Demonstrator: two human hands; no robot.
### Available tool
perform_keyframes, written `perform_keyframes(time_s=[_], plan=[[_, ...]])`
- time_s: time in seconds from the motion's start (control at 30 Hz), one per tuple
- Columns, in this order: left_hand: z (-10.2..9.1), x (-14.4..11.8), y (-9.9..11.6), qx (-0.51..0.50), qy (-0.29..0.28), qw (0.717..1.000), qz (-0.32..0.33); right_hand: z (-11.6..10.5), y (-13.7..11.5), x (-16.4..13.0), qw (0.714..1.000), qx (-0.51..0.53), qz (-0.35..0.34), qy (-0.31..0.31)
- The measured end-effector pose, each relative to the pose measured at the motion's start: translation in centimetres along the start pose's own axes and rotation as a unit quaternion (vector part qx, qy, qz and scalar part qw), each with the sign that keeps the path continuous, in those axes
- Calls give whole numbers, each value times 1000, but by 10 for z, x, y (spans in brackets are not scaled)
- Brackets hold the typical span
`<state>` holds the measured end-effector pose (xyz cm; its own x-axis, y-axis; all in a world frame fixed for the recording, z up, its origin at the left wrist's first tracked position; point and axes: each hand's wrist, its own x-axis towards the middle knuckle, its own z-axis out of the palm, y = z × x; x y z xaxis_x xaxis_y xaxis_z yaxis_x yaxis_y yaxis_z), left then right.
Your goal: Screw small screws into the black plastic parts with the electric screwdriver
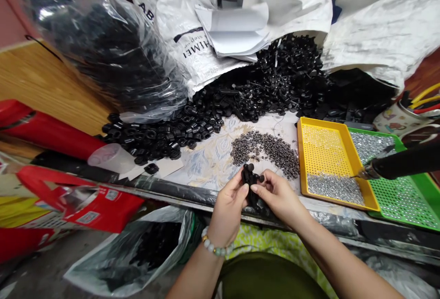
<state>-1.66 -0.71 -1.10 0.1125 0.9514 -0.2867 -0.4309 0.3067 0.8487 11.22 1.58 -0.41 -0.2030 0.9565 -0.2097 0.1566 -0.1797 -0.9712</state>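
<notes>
1. While the left hand [227,203] held a black piece [252,190] at the desk's [199,163] front edge, the right hand's [282,196] grip pinched its side
2. That piece looked partly assembled, probably unfinished
3. Beyond, loose black parts [165,134] and metal bits [275,150] lay heaped, apparently unused

A patterned mug [390,119] holds what may be tool handles [426,102].

Pale beaded bracelet [217,251], olive clothing [268,277]
</notes>
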Motion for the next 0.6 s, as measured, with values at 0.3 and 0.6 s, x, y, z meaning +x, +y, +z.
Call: perform_keyframes(time_s=[0.3,0.6], plan=[[1,0,-4,49,12,998,24,0,1,3,991,-133,-21,29],[1,5,-3,75,-22,997,10,-40,-32,15,948,-303,-70,-70]])
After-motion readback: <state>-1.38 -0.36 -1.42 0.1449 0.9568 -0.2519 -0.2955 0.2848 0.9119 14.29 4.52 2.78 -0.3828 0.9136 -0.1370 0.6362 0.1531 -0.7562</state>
